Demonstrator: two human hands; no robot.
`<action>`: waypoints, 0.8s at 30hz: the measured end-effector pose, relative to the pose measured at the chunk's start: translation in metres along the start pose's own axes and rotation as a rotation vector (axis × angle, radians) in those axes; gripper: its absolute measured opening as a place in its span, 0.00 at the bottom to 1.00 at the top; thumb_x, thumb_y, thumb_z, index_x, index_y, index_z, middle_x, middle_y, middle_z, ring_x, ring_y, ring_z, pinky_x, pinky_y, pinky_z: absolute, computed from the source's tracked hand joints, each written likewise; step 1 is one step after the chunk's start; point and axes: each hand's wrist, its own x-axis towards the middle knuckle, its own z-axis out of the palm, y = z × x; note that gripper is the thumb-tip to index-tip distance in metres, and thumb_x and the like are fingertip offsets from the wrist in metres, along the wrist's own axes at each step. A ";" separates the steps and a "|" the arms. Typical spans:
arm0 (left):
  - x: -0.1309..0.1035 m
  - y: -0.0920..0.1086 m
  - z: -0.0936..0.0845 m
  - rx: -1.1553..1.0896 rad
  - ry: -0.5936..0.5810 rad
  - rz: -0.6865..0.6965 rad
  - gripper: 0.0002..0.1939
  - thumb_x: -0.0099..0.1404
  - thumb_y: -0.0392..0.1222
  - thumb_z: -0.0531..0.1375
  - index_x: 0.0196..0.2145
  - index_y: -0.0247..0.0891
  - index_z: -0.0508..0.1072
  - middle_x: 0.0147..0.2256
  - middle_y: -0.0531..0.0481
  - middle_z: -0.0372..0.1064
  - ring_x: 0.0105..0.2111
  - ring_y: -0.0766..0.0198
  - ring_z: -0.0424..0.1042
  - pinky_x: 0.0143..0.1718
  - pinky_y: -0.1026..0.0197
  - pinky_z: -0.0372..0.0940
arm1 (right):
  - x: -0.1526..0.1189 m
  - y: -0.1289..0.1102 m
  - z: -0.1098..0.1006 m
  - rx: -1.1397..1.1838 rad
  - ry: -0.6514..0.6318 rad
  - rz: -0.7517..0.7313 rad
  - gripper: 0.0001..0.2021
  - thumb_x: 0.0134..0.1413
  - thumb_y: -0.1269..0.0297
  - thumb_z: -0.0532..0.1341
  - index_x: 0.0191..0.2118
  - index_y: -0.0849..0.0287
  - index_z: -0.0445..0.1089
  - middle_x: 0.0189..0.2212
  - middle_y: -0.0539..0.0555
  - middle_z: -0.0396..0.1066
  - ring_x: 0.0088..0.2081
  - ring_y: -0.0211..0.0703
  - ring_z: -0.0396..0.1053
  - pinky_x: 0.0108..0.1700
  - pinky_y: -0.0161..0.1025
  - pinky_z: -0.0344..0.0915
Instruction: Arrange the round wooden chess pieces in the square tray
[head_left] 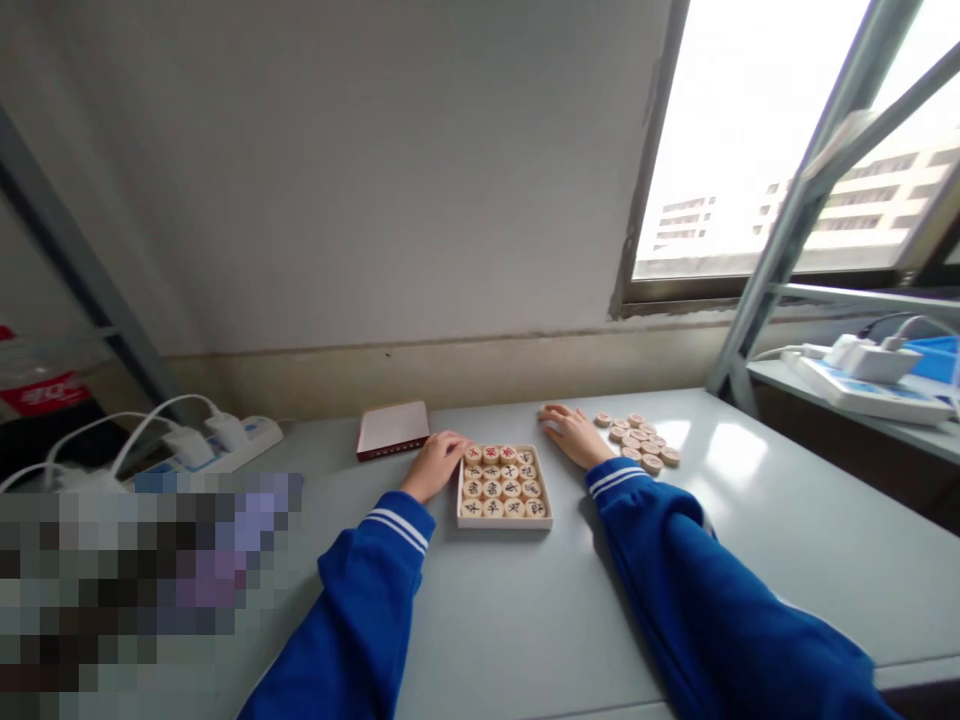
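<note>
Wooden discs in a box [504, 487] on the table [525, 620]. Left hand [435, 464] touching the box's left rim, fingers loose. Right hand [571, 434] flat beside the box, near loose discs [639, 441], grasping nothing.

Your left hand [435, 463] rests on the grey table [525, 620], touching the far left corner of a small box [504, 520]. The box is full of round wooden game pieces [502, 481] set in neat rows. Your right hand [570, 434] lies flat on the table, just to the right of the box. Beside that hand is a loose pile of pieces [639, 441]. A red and white lid [392, 430] lies behind your left hand, near the wall. A white power strip [225, 445] with plugs sits far to the left. Both your sleeves are blue with white stripes.
</note>
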 end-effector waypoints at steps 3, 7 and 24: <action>0.002 -0.003 -0.002 -0.050 -0.013 0.007 0.15 0.60 0.41 0.50 0.33 0.34 0.75 0.36 0.44 0.72 0.40 0.59 0.69 0.46 0.56 0.61 | -0.002 -0.002 -0.006 -0.021 0.033 0.031 0.15 0.55 0.70 0.52 0.48 0.56 0.65 0.49 0.56 0.64 0.49 0.42 0.62 0.53 0.44 0.53; 0.003 -0.004 -0.002 -0.083 -0.038 0.016 0.14 0.60 0.43 0.51 0.33 0.35 0.75 0.36 0.44 0.72 0.40 0.59 0.69 0.46 0.57 0.61 | -0.005 -0.003 -0.008 -0.031 0.060 0.108 0.15 0.54 0.70 0.54 0.48 0.60 0.65 0.46 0.61 0.63 0.47 0.49 0.62 0.46 0.46 0.57; 0.003 -0.002 -0.003 -0.096 -0.035 0.007 0.16 0.60 0.45 0.49 0.32 0.35 0.74 0.36 0.45 0.72 0.40 0.59 0.69 0.46 0.58 0.61 | -0.008 -0.015 -0.013 0.401 -0.007 0.020 0.12 0.38 0.74 0.64 0.34 0.58 0.67 0.31 0.49 0.72 0.32 0.35 0.70 0.34 0.31 0.64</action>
